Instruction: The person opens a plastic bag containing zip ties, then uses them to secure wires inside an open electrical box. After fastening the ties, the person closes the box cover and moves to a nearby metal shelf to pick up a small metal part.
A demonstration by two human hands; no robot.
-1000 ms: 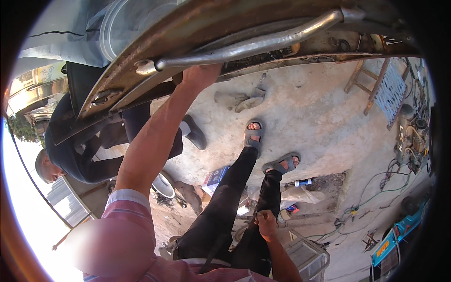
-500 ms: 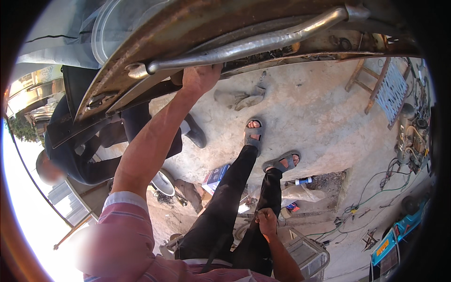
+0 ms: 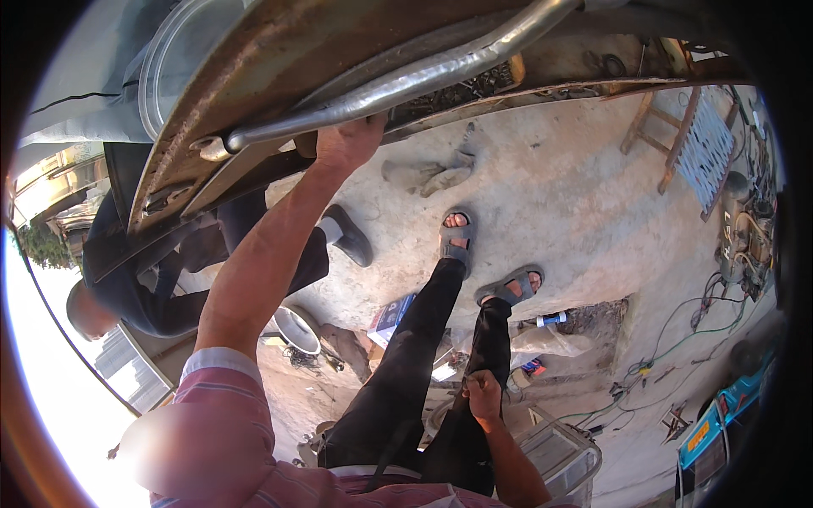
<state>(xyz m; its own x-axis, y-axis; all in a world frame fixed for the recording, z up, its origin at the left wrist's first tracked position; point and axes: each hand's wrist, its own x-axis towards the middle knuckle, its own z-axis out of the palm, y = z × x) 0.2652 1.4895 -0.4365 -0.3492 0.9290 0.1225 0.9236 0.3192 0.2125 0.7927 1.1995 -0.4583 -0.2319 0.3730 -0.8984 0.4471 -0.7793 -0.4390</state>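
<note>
A long silvery metal bar, bent toward its right end, slants across the rusty metal piece at the top of the head view. My left hand is closed, reaching just under the bar at the edge of the rusty piece. Its fingertips are hidden, so what it grips cannot be made out. By its wrist shows a dark, rounded end of something. Low in front of my body, my right hand is curled closed over my right leg. Nothing can be made out inside it.
Beyond the rusty piece's left side bends another person in dark clothes. A woven-seat stool stands far right, near a machine with cables. A blue power tool lies lower right. A pit edge and a round basin are near my feet.
The bar and rusty piece have shifted slightly left and up in view, and my left hand has shifted a little left with them. My right hand stays closed at nearly the same place.
</note>
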